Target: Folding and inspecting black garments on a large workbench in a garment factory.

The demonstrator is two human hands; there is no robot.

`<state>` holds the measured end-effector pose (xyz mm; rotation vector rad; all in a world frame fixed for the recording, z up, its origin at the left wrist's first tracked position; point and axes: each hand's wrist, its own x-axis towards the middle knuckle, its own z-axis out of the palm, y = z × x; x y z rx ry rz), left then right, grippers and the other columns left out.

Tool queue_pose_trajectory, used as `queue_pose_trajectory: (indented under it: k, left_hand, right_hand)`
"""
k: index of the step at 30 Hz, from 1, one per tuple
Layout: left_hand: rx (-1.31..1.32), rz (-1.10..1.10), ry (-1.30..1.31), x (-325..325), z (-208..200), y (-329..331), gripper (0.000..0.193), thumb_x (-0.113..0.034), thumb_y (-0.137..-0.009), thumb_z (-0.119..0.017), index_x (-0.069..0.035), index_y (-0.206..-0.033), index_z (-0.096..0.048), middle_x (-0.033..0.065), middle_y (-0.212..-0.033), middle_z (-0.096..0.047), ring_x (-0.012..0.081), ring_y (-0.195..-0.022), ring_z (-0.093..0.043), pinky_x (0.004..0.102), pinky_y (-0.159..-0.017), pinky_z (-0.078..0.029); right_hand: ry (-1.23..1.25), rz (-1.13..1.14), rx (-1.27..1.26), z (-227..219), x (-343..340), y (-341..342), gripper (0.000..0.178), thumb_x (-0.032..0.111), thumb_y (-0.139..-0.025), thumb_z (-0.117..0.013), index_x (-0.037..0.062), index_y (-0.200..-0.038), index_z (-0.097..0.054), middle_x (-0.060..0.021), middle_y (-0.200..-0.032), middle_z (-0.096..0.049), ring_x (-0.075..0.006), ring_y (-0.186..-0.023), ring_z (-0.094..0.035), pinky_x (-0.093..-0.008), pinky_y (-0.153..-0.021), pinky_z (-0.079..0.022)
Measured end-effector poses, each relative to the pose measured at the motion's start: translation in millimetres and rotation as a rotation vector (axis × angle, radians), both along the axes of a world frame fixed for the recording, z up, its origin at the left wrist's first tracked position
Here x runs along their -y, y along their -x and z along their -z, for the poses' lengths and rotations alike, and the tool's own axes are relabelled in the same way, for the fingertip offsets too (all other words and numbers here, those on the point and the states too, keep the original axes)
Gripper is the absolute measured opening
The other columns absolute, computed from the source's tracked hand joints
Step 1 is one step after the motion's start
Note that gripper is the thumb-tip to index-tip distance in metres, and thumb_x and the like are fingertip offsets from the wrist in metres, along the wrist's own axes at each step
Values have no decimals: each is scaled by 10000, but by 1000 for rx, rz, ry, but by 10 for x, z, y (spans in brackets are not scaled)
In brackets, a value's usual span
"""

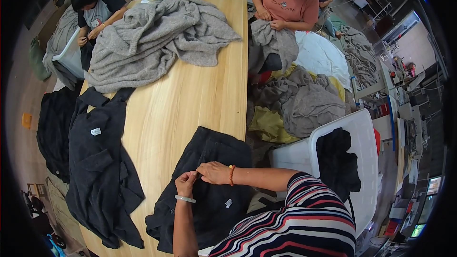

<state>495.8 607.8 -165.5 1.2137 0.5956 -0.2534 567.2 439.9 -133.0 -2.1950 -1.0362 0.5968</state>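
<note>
A black knit garment [216, 150] lies in front of me at the near edge of the table, with a small white label on it. My left hand [185, 183], with a pale bangle at the wrist, is closed in a pinch at the garment. Beside it my right hand [214, 172], wearing a beaded bracelet, also pinches the cloth, its fingertips close against the left ones. The bit of fabric between the fingertips is mostly hidden. To the left, a second black garment [102, 162] with a white label hangs partly over the table edge.
A large grey knit heap [152, 43] covers the far end of the wooden table [190, 95]. On the right stands a white bin [371, 162] with black cloth inside. Grey garments [314, 100] lie on yellow sheeting beyond it. Two co-workers handle cloth at the far sides.
</note>
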Motion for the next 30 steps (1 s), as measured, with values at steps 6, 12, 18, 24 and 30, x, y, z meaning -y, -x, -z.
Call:
queue_pose_trajectory:
  k: [6,12,18,24,30]
  left_hand:
    - [376,295,-796,89,-207,202,253,4,-756,-623,18,-1009,-634,146,-874,-638,252,-797,-638,293,-755,-489]
    - [307,251,-581,78,-96,184,166,27,-826,-547,48,-966,-634,134,-857,-640,189,-807,-625,265,-744,-479]
    - [244,302,-569,-1,-86,130,166,-1,-849,-529,33,-975,-632,103,-810,-622,164,-721,-594,262,-659,-459]
    - [216,317,-492,-1,-53,147,153,-9,-874,-513,26,-967,-628,4,-754,-590,51,-685,-496,204,-619,-410]
    - [183,281,-508,13,-33,132,143,-48,-851,-559,14,-950,-641,84,-713,-605,133,-633,-566,248,-589,-441]
  right_hand:
    - [-42,-70,-28,112,-25,-41,219,175,-765,-617,-10,-879,-591,-207,-880,-608,-371,-876,-599,-437,-786,-483]
    - [3,-136,-162,27,9,-173,237,77,-767,-608,3,-990,-639,-216,-945,-626,-379,-916,-594,-428,-819,-481]
    - [-79,-67,-174,90,4,-176,177,42,-767,-573,-6,-928,-628,-230,-882,-598,-397,-869,-590,-446,-783,-484]
    - [-11,-68,-178,79,27,-163,190,37,-786,-556,4,-946,-654,-212,-854,-599,-375,-853,-595,-429,-769,-488]
    - [-91,-100,-199,-15,62,-172,136,129,-806,-601,24,-884,-637,-161,-850,-608,-344,-832,-602,-419,-737,-495]
